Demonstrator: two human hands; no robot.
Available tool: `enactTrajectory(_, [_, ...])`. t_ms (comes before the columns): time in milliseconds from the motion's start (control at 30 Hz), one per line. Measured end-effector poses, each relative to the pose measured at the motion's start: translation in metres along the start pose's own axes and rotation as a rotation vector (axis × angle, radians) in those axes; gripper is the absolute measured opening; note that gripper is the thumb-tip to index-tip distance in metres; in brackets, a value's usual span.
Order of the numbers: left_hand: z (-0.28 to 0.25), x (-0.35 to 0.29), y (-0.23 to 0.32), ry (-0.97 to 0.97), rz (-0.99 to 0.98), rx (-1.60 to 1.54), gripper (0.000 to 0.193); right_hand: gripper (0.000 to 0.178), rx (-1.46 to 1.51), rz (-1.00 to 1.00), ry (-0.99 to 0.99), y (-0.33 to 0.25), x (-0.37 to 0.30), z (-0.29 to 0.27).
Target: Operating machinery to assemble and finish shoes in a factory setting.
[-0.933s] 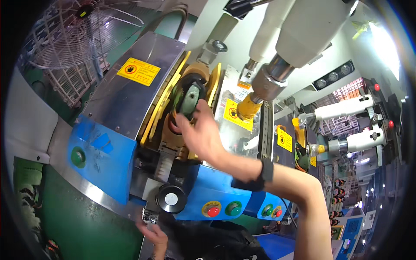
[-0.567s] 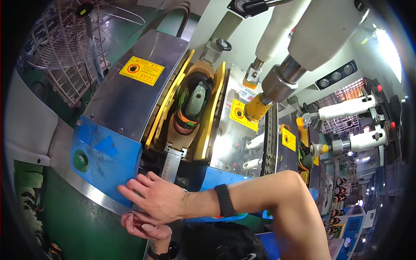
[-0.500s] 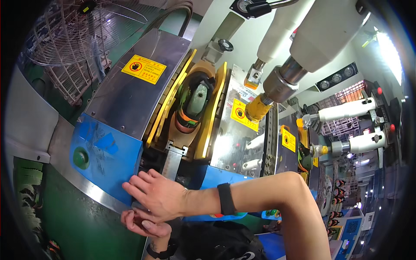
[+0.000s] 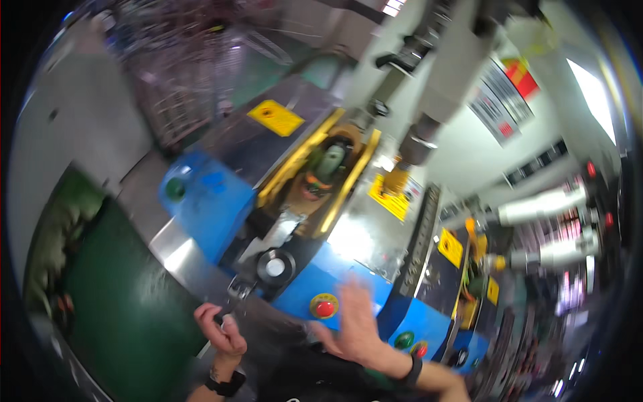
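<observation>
In the lower middle, my left hand (image 4: 222,333) has its fingers curled toward the thumb, close to a small metal fitting (image 4: 241,287) at the machine's front edge. Something dark shows between finger and thumb, too small to name. My right hand (image 4: 356,325), blurred, is raised with fingers apart and nothing in it. Near it a red push button (image 4: 325,308) sits on the blue front panel (image 4: 295,295). Beyond, a dark shoe with orange trim (image 4: 313,185) and a green insert (image 4: 331,162) lies between two yellow side pads (image 4: 353,181).
A press head with a yellow tip (image 4: 396,181) hangs right of the shoe. A green button (image 4: 175,189) sits on the left blue panel. A round black knob (image 4: 275,266) stands before the shoe. White cylinders (image 4: 542,206) are at right, a dark green surface (image 4: 127,288) at lower left.
My right hand has moved right, away from the left hand, and opened out. The view has shifted, uncovering the round knob and the red button. The shoe stays between the pads.
</observation>
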State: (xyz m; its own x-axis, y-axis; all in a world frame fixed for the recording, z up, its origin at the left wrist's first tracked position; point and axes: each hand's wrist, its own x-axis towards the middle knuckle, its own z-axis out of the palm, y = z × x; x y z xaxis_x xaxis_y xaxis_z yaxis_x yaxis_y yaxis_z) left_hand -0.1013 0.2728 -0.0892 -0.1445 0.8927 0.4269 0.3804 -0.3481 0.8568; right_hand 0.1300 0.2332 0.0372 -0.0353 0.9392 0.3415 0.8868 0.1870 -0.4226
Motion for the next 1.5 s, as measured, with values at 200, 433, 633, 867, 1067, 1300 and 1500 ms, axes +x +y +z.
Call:
enactTrajectory(200, [0.0, -0.078, 0.034, -0.437, -0.221, 0.095, 0.019, 0.078, -0.244, 0.169, -0.326, 0.019, -0.095, -0.016])
enactTrajectory(433, [-0.019, -0.186, 0.048, -1.054, -0.008, 0.477, 0.041, 0.057, 0.448, 0.197, -0.077, -0.003, -0.171, 0.007])
enactTrajectory(633, [-0.164, -0.283, 0.045, -0.88, -0.521, 0.507, 0.05, 0.043, 0.927, 0.134, -0.626, -0.059, -0.2, 0.024])
enactTrajectory(867, [-0.259, -0.294, -0.068, -0.401, -0.794, 0.633, 0.038, 0.041, 0.454, -0.094, -0.849, -0.097, -0.186, 0.108])
enactTrajectory(1067, [-0.371, -0.225, -0.185, 0.197, -0.62, 0.76, 0.046, 0.043, 0.463, -0.03, -1.093, -0.198, -0.14, 0.212])
enactTrajectory(1300, [-0.483, -0.16, -0.298, 0.578, -0.715, 1.108, 0.058, 0.072, 0.388, -0.675, -1.07, -0.44, 0.064, 0.408])
enactTrajectory(1500, [-0.502, -0.161, -0.339, 0.548, -0.839, 1.095, 0.054, 0.072, 0.093, -1.206, -0.824, -0.699, 0.163, 0.597])
